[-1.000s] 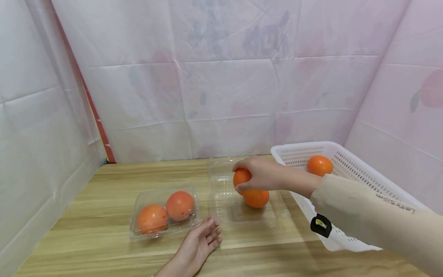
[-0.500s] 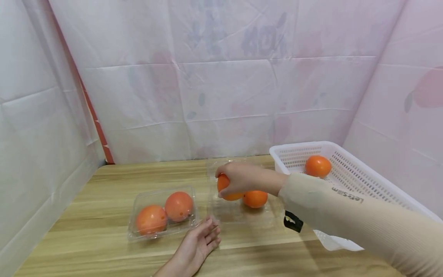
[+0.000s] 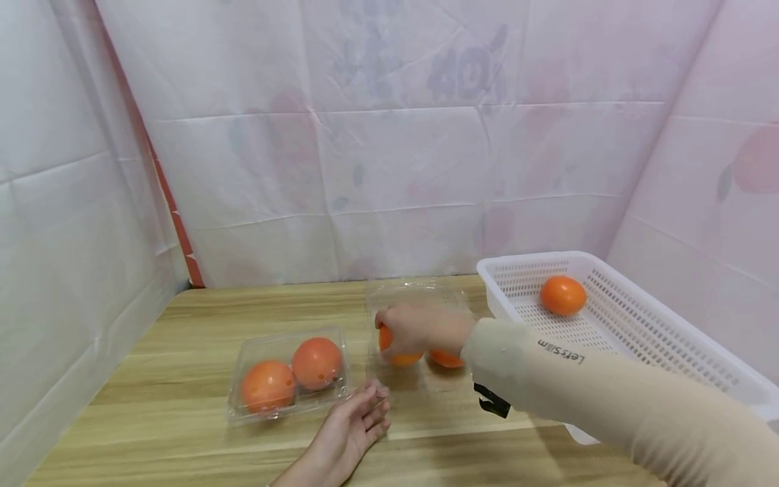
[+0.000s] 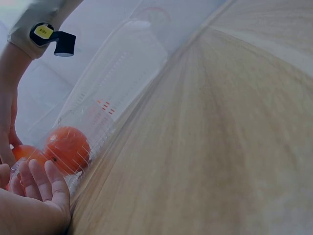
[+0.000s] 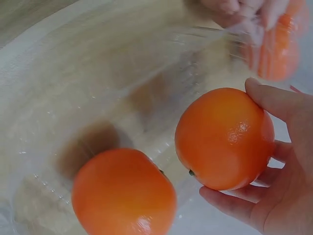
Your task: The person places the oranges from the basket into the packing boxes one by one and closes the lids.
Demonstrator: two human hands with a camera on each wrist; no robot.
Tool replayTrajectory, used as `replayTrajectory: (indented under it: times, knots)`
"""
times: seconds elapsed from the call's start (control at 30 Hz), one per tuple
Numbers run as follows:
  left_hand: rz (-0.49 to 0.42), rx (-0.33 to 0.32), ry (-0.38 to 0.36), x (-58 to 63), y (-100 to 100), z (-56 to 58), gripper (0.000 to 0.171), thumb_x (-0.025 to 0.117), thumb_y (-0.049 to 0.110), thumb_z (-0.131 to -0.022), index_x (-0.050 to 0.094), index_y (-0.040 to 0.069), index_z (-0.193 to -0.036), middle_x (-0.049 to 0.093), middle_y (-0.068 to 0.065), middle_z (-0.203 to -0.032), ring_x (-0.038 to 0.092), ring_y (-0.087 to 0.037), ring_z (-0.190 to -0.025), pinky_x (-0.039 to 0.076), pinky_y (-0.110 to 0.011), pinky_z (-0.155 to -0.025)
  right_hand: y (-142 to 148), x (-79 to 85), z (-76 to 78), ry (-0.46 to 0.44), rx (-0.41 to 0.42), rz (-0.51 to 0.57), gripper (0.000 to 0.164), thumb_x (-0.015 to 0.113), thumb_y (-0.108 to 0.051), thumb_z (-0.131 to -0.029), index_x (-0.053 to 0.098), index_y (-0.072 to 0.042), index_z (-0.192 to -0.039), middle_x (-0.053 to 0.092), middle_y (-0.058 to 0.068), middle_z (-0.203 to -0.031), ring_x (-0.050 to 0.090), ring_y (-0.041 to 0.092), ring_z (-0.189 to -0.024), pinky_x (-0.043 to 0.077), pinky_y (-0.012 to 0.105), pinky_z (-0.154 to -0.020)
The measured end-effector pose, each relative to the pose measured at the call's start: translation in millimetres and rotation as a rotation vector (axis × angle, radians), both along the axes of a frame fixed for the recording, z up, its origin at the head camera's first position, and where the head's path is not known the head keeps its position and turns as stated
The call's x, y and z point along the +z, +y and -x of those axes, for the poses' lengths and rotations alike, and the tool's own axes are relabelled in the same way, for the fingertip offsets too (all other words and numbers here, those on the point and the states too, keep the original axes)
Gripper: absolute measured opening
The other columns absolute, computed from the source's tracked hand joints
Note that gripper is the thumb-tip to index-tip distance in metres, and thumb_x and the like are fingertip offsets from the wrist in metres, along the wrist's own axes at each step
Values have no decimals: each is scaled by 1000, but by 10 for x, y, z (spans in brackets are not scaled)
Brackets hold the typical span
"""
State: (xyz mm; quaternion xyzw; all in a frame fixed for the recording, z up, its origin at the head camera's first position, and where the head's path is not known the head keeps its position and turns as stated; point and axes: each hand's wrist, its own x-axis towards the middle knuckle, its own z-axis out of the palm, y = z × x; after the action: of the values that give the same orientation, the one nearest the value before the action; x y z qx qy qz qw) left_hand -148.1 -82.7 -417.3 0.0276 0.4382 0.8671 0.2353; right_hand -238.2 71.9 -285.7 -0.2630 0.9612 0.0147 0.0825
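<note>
My right hand (image 3: pixel 420 328) grips an orange (image 5: pixel 225 139) from above, low over the open clear plastic box (image 3: pixel 414 289). A second orange (image 5: pixel 124 191) sits in that box, right beside the held one. Part of this second fruit is hidden by my hand in the head view. At the box's front left corner, my left hand (image 3: pixel 349 429) pinches the plastic edge between thumb and forefinger; its other fingers are loosely bent. Just left stands a closed clear box (image 3: pixel 282 335) with two more oranges inside.
A white perforated basket (image 3: pixel 523 260) stands at the right, with one orange (image 3: pixel 562 295) in it. The wooden table (image 3: pixel 201 318) is walled by hanging printed sheets (image 3: pixel 402 162) at the back and sides. My right sleeve crosses the basket's near side.
My right hand has moved left and down with the orange, from over the second fruit to beside it. My left hand has stayed in place.
</note>
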Motion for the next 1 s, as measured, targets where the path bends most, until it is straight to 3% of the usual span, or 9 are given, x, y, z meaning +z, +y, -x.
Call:
replayTrajectory:
  times: [0.13,0.5,1.0]
  knots:
    - [1,7,-14,3,7,-3,15,53,30,-103,61,17,-106,60,3,-105,58,-12,-101,50,-30,-90,-3,-103,-10,-24,-4,32,48,75,-36,-83,63,-14,-125,60,-4,-98,57,15,-85,50,34,-79]
    - [2,8,-17,2,3,-9,16,54,30,-102,59,16,-109,60,2,-106,58,-13,-102,50,-30,-91,11,-330,57,28,-7,42,50,77,-36,-83,62,-11,-123,62,8,-110,61,22,-93,52,36,-85]
    - [-4,9,-20,23,6,-5,17,57,30,-101,59,14,-108,59,1,-106,58,-13,-102,50,-30,-91,45,-335,61,9,-5,87,54,81,-37,-81,61,-12,-125,58,10,-113,59,22,-94,52,37,-85]
